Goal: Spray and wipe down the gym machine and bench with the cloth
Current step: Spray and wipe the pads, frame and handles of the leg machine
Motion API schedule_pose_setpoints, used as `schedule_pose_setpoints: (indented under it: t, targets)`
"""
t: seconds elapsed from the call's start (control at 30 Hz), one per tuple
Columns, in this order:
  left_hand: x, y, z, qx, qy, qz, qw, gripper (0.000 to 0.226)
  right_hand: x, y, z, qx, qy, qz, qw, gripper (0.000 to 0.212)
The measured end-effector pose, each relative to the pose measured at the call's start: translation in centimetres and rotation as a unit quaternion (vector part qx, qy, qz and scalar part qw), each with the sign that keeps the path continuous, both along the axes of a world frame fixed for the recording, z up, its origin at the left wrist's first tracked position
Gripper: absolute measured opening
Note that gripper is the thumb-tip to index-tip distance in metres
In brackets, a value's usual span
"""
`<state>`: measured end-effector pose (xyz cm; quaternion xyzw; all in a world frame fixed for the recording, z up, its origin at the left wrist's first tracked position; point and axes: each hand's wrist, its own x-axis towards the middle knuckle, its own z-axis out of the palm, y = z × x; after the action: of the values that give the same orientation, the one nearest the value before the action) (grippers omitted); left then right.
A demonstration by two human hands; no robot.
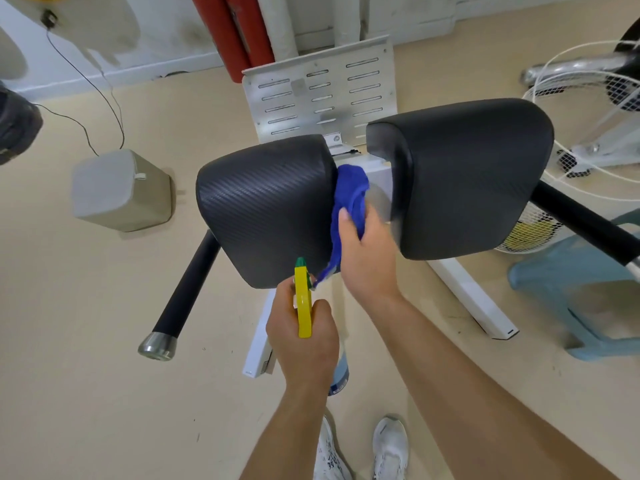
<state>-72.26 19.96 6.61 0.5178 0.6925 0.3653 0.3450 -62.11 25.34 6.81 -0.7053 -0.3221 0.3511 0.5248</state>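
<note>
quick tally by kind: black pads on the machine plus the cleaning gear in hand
black carbon-weave cushioned pads: 2
blue fabric cloth: 1
spray bottle with yellow trigger head: 1
total: 4

Nothing legible here tbh. The spray bottle [304, 308] has a blue label low down, but it's too blurry to read.

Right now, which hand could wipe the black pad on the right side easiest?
The right hand. It holds the blue cloth in the gap just beside the right-side pad. The left hand is lower down, nearer the person, and busy gripping the spray bottle.
</note>
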Motion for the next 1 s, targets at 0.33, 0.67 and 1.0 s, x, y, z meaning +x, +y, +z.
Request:
schedule_pose_setpoints:
  t: [0.33, 0.67, 1.0]
  targets:
    - [-2.7, -1.4, -1.9, -0.049, -0.029, -0.042, 0.997, 0.044, -0.6, -4.7, -8.5, -0.237, 0.253, -0.080, 0.935, 0.020]
    - [-3.8, -2.9, -7.3, -0.036, -0.017, -0.169, 0.985, 0.043, -1.7, -5.9, -11.0, -0.073, 0.524, -0.211, 0.822, 0.040]
    - [-5.3, -3.0, -10.3, -0.017, -0.048, -0.118, 0.992, 0.016, -1.9, -6.2, -11.3, -0.003, 0.571, -0.245, 0.784, 0.026]
